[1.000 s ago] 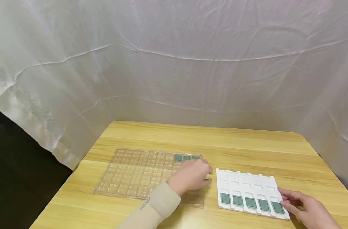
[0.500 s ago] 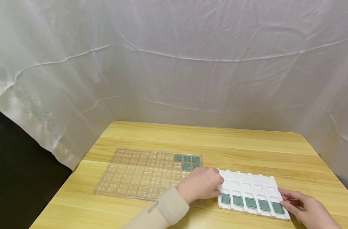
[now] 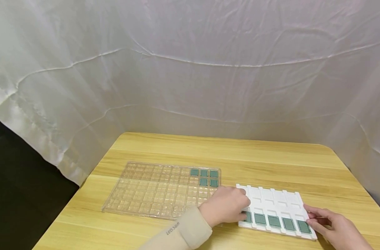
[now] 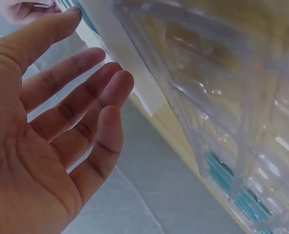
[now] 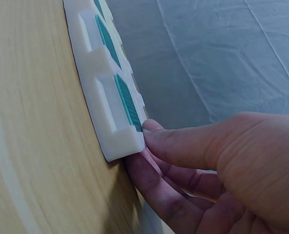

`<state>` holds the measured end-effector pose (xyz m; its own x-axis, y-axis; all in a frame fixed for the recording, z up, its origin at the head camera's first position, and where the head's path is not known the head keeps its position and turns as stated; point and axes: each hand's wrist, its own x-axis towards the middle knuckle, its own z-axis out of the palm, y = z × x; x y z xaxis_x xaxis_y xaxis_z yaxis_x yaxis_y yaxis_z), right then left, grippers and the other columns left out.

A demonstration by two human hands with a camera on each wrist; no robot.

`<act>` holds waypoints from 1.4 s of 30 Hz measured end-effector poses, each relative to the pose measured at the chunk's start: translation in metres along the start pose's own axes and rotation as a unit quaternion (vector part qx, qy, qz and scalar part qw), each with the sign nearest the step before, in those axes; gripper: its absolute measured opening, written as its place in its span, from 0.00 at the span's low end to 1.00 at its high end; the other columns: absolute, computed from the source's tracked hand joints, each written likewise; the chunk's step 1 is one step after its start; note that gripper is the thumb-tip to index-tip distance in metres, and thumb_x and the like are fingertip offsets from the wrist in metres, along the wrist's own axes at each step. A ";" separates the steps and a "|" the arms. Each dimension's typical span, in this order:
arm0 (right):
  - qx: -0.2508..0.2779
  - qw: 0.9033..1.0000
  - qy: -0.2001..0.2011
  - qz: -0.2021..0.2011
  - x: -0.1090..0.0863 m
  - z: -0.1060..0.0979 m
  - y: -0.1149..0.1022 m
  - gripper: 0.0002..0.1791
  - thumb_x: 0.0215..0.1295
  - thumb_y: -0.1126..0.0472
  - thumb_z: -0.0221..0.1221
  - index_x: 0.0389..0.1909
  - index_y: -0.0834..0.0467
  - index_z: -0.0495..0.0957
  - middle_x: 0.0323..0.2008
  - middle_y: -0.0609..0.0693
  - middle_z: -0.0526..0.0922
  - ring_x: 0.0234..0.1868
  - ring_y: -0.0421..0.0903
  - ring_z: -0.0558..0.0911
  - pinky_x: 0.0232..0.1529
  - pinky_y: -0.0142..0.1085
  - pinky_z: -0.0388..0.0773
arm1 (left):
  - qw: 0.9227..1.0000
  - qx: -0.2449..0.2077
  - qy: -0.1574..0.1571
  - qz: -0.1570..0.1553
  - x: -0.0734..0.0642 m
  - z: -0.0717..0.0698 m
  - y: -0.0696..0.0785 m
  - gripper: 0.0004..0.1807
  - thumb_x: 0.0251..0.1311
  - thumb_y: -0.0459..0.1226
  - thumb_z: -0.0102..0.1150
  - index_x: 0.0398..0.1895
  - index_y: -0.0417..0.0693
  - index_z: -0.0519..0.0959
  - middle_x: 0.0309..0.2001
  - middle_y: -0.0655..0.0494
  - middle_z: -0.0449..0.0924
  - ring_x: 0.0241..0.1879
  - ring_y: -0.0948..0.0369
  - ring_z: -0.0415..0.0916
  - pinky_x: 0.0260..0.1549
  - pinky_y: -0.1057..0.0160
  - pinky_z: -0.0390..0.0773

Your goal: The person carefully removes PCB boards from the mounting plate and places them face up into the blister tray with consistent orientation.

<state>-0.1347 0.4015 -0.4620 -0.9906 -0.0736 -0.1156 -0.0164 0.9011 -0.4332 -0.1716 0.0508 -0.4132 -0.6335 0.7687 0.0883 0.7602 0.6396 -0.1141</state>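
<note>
"What did the head view show?"

"A yellowish wooden table (image 3: pixel 271 166), with a clear plastic grid tray (image 3: pixel 152 189) on it and, just beside that to the right, a white rectangular moulded tray (image 3: pixel 267 205). Five flat green square chips (image 3: pixel 273 221) lay along the white tray's near row; five similar green pieces (image 3: pixel 204 182) sat in the clear tray's far right corner, three in the far row and two in the next."

"And the hands?"

"The left hand (image 3: pixel 225 205), in a cream sleeve (image 3: pixel 190 229), was over the white tray's left end, partly covering the chip there. The right hand (image 3: pixel 337 222) was at the right edge. From above I couldn't tell what the left fingers were doing."

"Did the left wrist view settle it?"

"Yes: its palm showed, fingers loosely bent, thumb well apart from them. The thumb tip was near a green chip; whether it touched, I couldn't tell."

"What did the right wrist view add?"

"The grip itself. The right hand pinched the white tray's corner, thumb at the edge beside the end chip, fingers beneath, hidden from above."
</note>
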 end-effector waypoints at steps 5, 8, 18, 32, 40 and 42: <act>-0.001 1.000 0.001 -0.002 0.000 0.000 0.000 0.33 0.74 0.49 0.67 0.70 0.66 0.77 0.45 0.47 0.91 0.35 0.22 0.74 0.37 0.27 0.76 | 1.000 0.013 0.008 0.003 0.001 0.001 0.003 0.15 0.63 0.54 0.73 0.25 0.66 0.78 0.26 0.70 0.70 0.22 0.71 0.62 0.16 0.73 0.61; 0.000 1.000 -0.002 -0.001 0.000 0.000 0.001 0.33 0.74 0.49 0.67 0.70 0.66 0.77 0.46 0.48 0.91 0.35 0.21 0.74 0.37 0.27 0.76 | 1.000 0.021 0.013 0.007 0.002 0.002 0.005 0.15 0.64 0.54 0.73 0.24 0.66 0.78 0.26 0.70 0.71 0.22 0.71 0.62 0.15 0.73 0.61; 0.003 1.000 -0.016 0.006 0.001 -0.001 0.001 0.34 0.74 0.48 0.67 0.71 0.67 0.76 0.47 0.49 0.91 0.35 0.22 0.74 0.37 0.27 0.78 | 1.000 0.028 -0.009 0.007 0.002 0.002 0.010 0.11 0.64 0.56 0.72 0.28 0.68 0.82 0.27 0.70 0.72 0.23 0.71 0.64 0.17 0.71 0.63; 0.007 1.000 -0.018 0.008 0.001 -0.001 0.001 0.34 0.75 0.48 0.66 0.71 0.67 0.76 0.48 0.49 0.90 0.36 0.21 0.74 0.38 0.26 0.79 | 0.999 0.048 -0.007 0.003 0.000 0.005 0.015 0.14 0.61 0.59 0.74 0.26 0.69 0.82 0.28 0.70 0.72 0.22 0.70 0.64 0.15 0.70 0.63; 0.001 1.000 -0.024 0.011 0.002 -0.002 0.000 0.35 0.75 0.46 0.66 0.71 0.67 0.76 0.47 0.48 0.90 0.35 0.22 0.74 0.38 0.26 0.78 | 0.999 0.043 -0.009 -0.002 0.000 0.007 0.014 0.15 0.62 0.57 0.73 0.24 0.68 0.79 0.27 0.70 0.71 0.23 0.71 0.64 0.15 0.69 0.63; 0.002 1.000 -0.025 0.013 0.002 -0.002 -0.001 0.35 0.75 0.46 0.66 0.71 0.67 0.75 0.47 0.49 0.90 0.35 0.23 0.74 0.37 0.27 0.77 | 0.999 0.046 -0.004 -0.001 0.000 0.006 0.014 0.16 0.62 0.57 0.73 0.22 0.67 0.78 0.27 0.70 0.71 0.22 0.71 0.63 0.15 0.69 0.62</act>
<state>-0.1366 0.4015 -0.4603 -0.9826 -0.0718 -0.1715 0.0097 0.9013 -0.4330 -0.1616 0.0596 -0.4211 -0.6358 0.7677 0.0799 0.7435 0.6370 -0.2036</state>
